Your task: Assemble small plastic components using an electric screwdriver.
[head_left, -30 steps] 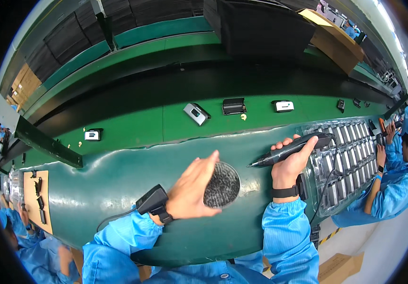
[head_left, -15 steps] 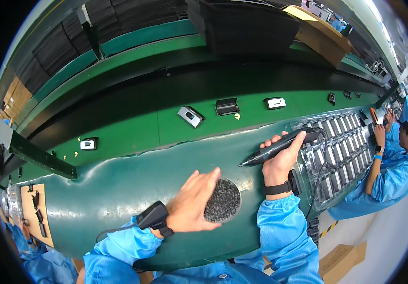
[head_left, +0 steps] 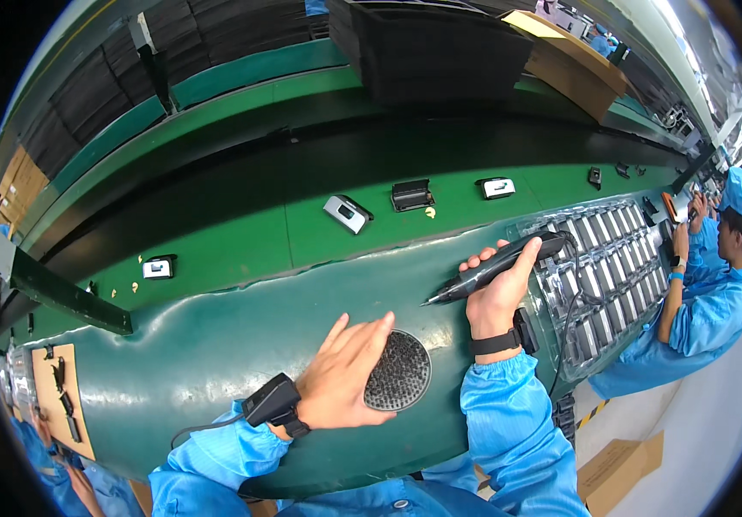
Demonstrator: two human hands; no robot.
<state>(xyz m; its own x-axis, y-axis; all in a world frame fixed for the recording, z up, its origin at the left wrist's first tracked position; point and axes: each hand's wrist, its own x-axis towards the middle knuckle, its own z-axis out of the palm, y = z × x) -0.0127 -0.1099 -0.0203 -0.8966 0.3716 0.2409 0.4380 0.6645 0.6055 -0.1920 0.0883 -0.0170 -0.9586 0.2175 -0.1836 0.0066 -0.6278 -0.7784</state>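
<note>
My left hand (head_left: 342, 372) is spread around the left side of a round dish (head_left: 398, 370) with a black, bumpy, studded surface. Its thumb lies along the lower rim and its fingers along the upper left rim. My right hand (head_left: 498, 297) is wrapped around a black electric screwdriver (head_left: 484, 271), whose thin tip points left above the green mat (head_left: 216, 370). A cable runs from the screwdriver's back end. Just right of that hand sits a clear plastic tray (head_left: 552, 297) with rows of silver-and-black pieces.
Beyond the mat, a green belt (head_left: 259, 250) carries silver-and-black devices (head_left: 347, 214) and an open black case (head_left: 412, 196). A metal post (head_left: 69, 293) stands at left, near a tan board (head_left: 61, 401) with black parts. A co-worker (head_left: 715, 284) in blue sits at right.
The whole view has shifted slightly left. The dish's surface, streaky before, now looks sharp. Both hands keep nearly the same pose, and the screwdriver stays in my right hand.
</note>
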